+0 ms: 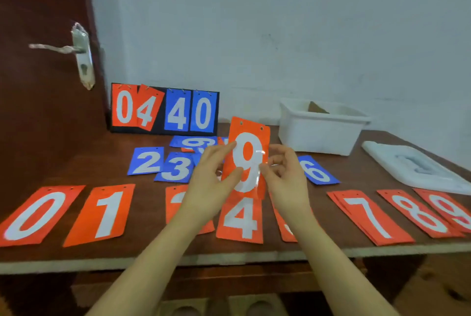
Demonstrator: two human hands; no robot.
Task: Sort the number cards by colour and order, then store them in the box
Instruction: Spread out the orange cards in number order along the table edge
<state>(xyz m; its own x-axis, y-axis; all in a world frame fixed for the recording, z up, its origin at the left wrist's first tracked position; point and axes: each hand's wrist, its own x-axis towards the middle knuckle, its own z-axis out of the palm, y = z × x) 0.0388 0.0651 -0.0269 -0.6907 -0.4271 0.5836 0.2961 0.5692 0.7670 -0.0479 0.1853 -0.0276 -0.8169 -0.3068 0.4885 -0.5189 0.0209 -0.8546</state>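
Observation:
An orange 9 card (251, 147) stands upright above the table's middle. My left hand (211, 183) pinches its left edge, thumb on the front, and my right hand (285, 175) pinches its right edge. Along the front edge lies a row of orange cards: 0 (38, 215), 1 (104, 213), a card partly hidden by my left arm (175, 201), 4 (240, 219), another behind my right arm (283, 229), 7 (369, 216), 8 (418, 213) and 9 (451, 210). Blue cards 2 (146, 161), 3 (175, 168) and 6 (318, 170) lie behind, with more cards under the raised one.
A white plastic box (318, 134) stands open at the back right, its lid (418, 168) lying to the right. A scoreboard stand (165, 109) showing 04 and 40 leans at the back left. A dark door with a handle (76, 48) is on the left.

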